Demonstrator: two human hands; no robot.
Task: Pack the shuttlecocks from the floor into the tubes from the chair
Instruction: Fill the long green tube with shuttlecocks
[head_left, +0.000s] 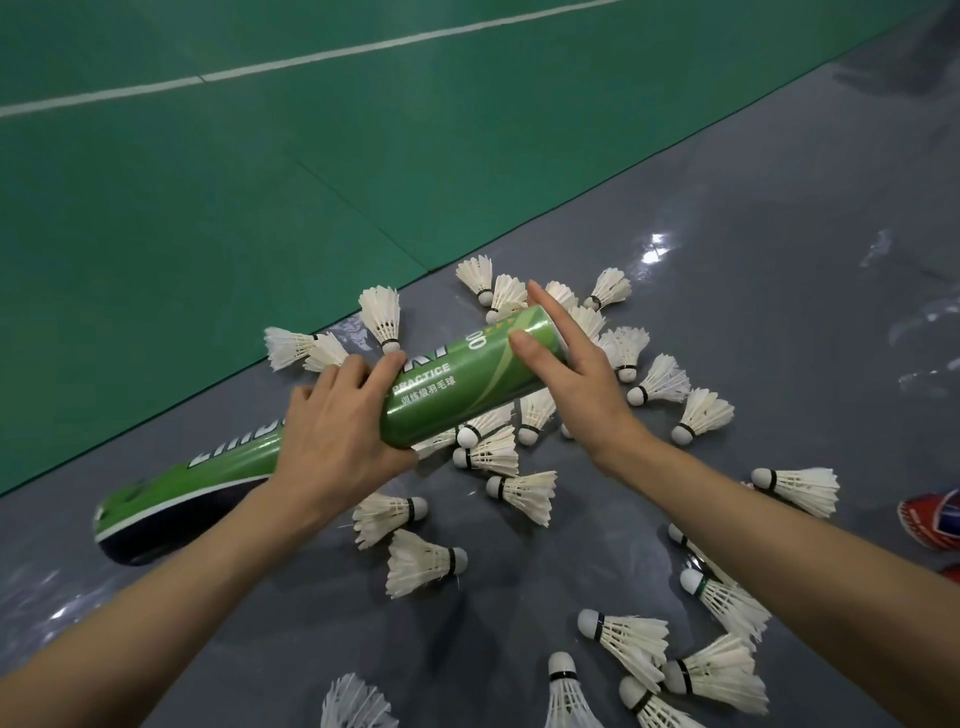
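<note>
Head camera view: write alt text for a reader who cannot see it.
A person's left hand grips a green shuttlecock tube at its middle, while the right hand touches its far end. White shuttlecocks lie scattered on the grey floor, beside a green court.

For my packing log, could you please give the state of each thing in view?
tube: held above the floor, roughly level; ends unclear.
left hand: grips the tube's middle.
right hand: touches its far end, index finger straight.
shuttlecocks: loose on the floor.

Glossy grey floor (727, 218) borders a white-lined green court mat (208, 197)
</note>
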